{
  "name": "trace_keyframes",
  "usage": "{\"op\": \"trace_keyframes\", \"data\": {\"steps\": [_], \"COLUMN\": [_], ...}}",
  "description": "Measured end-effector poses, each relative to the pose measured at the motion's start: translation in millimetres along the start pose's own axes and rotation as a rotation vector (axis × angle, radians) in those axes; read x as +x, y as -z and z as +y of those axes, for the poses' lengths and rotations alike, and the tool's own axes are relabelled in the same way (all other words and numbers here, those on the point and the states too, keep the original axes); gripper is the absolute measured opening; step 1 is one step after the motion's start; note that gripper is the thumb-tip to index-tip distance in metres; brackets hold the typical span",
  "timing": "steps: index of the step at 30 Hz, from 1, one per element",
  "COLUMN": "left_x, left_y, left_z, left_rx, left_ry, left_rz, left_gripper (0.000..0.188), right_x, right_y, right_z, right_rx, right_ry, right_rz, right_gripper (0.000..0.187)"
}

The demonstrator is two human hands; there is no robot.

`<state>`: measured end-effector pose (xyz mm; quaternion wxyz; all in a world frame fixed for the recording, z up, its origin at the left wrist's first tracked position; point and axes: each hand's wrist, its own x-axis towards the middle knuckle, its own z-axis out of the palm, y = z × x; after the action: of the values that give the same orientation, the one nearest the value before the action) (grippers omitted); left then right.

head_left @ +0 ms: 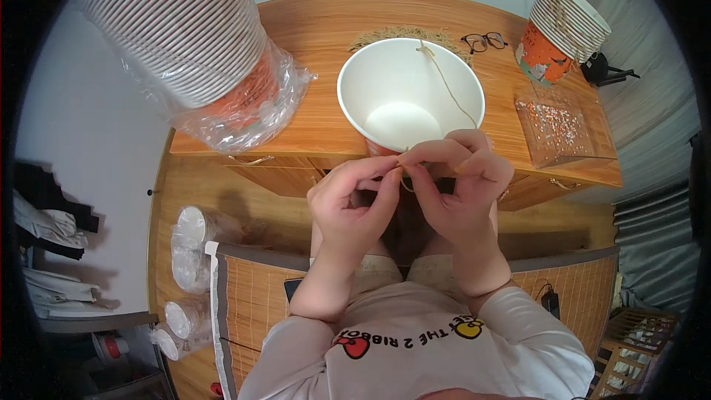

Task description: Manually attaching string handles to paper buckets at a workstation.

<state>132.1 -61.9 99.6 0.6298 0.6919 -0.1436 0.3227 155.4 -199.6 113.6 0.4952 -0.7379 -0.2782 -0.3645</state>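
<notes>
A large white paper bucket (409, 92) with an orange outside stands open at the near edge of the wooden table (326, 37). A thin tan string (446, 81) runs from its far rim across the opening to its near rim. My left hand (354, 204) and my right hand (463, 185) meet just below the near rim. Both pinch the string's near end between thumb and fingertips, knuckles almost touching.
A wrapped stack of paper buckets (194, 44) lies at the table's left, another stack (564, 26) at its right. Black glasses (484, 42), a woven mat (406, 32) and a clear tray of small beads (559, 130) sit nearby. Bagged lids (194, 248) lie on the floor at left.
</notes>
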Motion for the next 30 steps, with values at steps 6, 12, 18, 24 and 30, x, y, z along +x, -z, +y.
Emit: {"op": "trace_keyframes", "data": {"steps": [6, 12, 18, 24, 30], "left_x": [0.9, -0.3, -0.8, -2.3, -1.8], "left_y": [2.5, -0.3, 0.1, -1.2, -0.5], "left_z": [0.9, 1.4, 7.2, 5.8, 3.4], "left_rx": [0.020, -0.046, -0.203, -0.257, -0.023], "left_ry": [-0.010, 0.060, 0.256, 0.293, 0.115], "left_rz": [0.006, 0.006, -0.013, -0.012, 0.000], "left_gripper": [0.020, 0.015, 0.011, 0.011, 0.012], "right_x": [3.0, 5.2, 8.6, 6.8, 6.5], "right_y": [1.8, 9.9, 12.8, 16.6, 16.5], "right_z": [-3.3, -5.2, -8.3, -16.1, -14.9], "right_rx": [-0.059, -0.167, -0.284, -0.290, -0.287], "right_ry": [0.024, 0.111, 0.114, 0.053, 0.069], "right_rz": [0.042, -0.075, -0.118, -0.125, -0.125], "right_gripper": [0.020, 0.057, 0.056, 0.020, 0.017]}}
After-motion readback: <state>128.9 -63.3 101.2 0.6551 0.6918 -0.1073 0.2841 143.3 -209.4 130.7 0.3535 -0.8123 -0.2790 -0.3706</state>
